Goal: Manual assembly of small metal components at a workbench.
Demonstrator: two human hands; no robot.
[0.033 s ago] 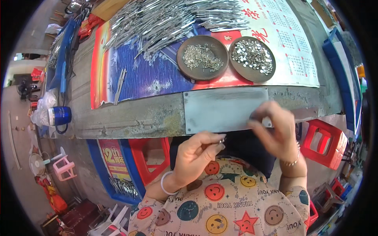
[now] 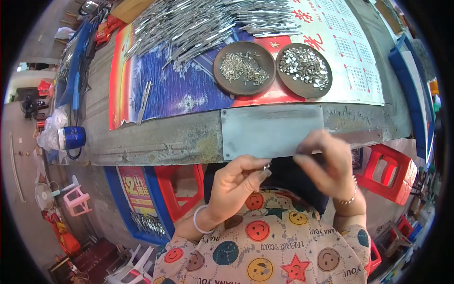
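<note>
My left hand point(image 2: 236, 187) is just off the bench's near edge, above my lap, its thumb and forefinger pinched on a small shiny metal piece point(image 2: 267, 166). The piece is too small to name. To its right, my right hand point(image 2: 328, 163) hovers at the corner of a flat grey metal plate point(image 2: 269, 130); its thumb and forefinger curl together, slightly blurred, and what they hold is hidden. Beyond the plate stand two round brown dishes: one dish point(image 2: 222, 84) holds small metal pins, the other dish point(image 2: 302, 91) small round silvery discs.
A large heap of thin metal strips point(image 2: 189, 31) covers the back of the bench, on printed calendar sheets point(image 2: 165, 97). A few loose strips point(image 2: 144, 103) lie at the left. A blue mug point(image 2: 74, 138) sits by the left edge. Red stools point(image 2: 388, 173) stand below the bench.
My right hand has shifted slightly left and down. My left hand keeps its pinch on the small metal piece, almost unmoved.
</note>
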